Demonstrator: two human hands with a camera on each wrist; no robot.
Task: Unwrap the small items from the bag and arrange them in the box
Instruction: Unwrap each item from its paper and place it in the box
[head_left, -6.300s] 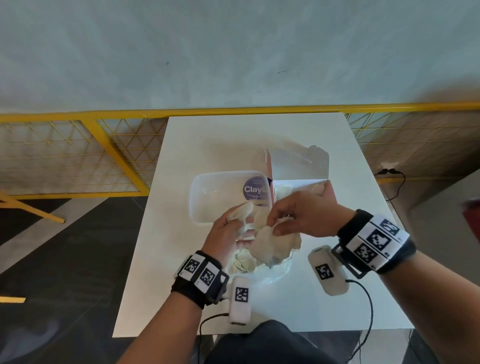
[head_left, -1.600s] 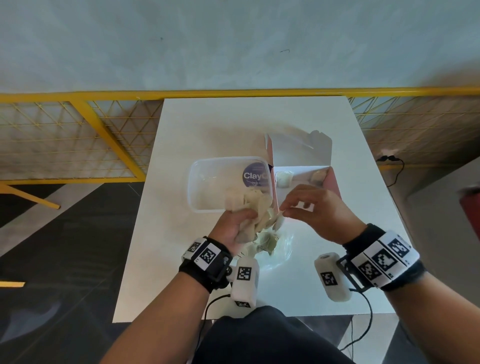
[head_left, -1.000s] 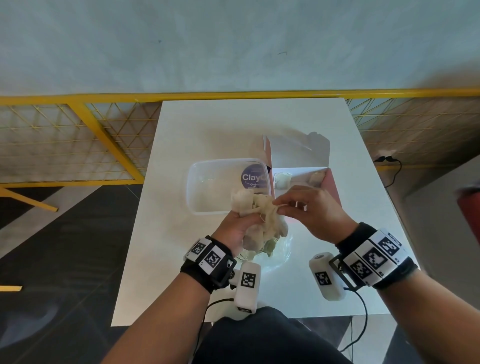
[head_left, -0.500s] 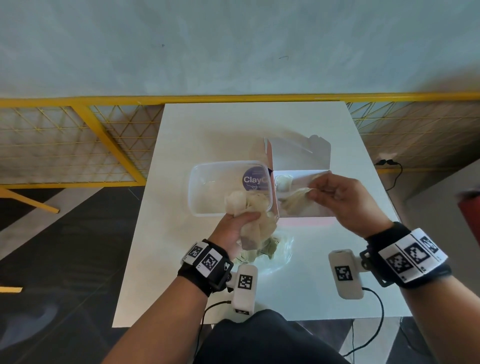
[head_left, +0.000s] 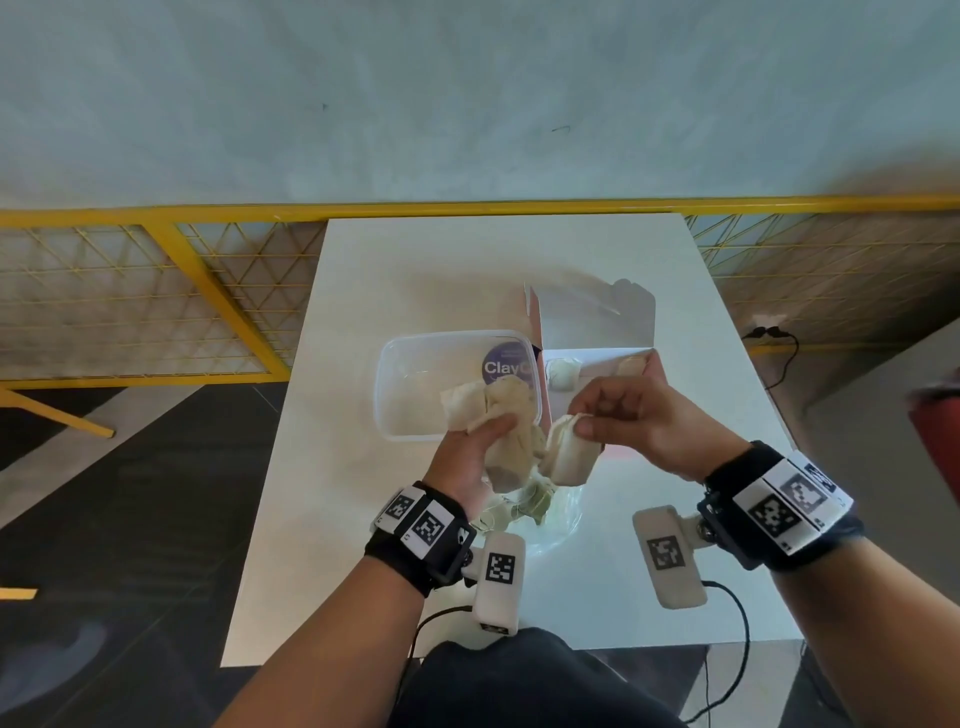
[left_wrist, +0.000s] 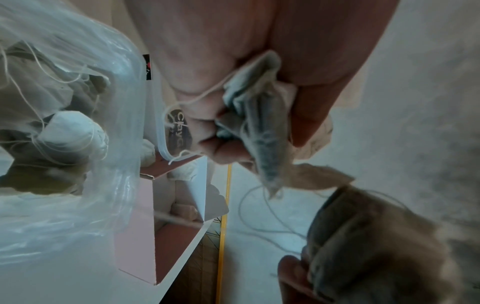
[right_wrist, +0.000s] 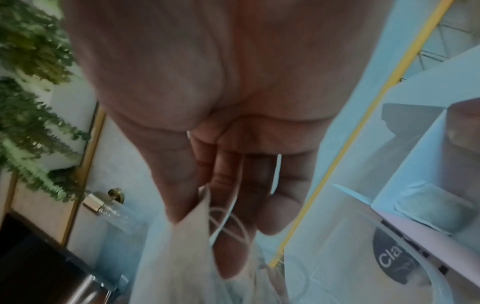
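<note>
Both hands are raised above the white table (head_left: 363, 291), palms turned inward. The left hand (head_left: 470, 457) clutches a bunch of crumpled beige wrappers (head_left: 498, 415); the right hand (head_left: 639, 421) pinches one small beige pouch (head_left: 569, 457) between thumb and forefinger. Below them lies the clear plastic bag (head_left: 556, 525) with more tied pouches inside. Beyond stands the pink box (head_left: 592, 332), open, holding two small white items (head_left: 563, 371), beside a clear plastic tub (head_left: 415, 384)

Table (head_left: 415, 270): clear tub (head_left: 415, 384) left, touching open box (head_left: 597, 364) on its right. Two small items in box's far end. Plastic bag (head_left: 550, 525) at near edge, in front of both, below hands.
</note>
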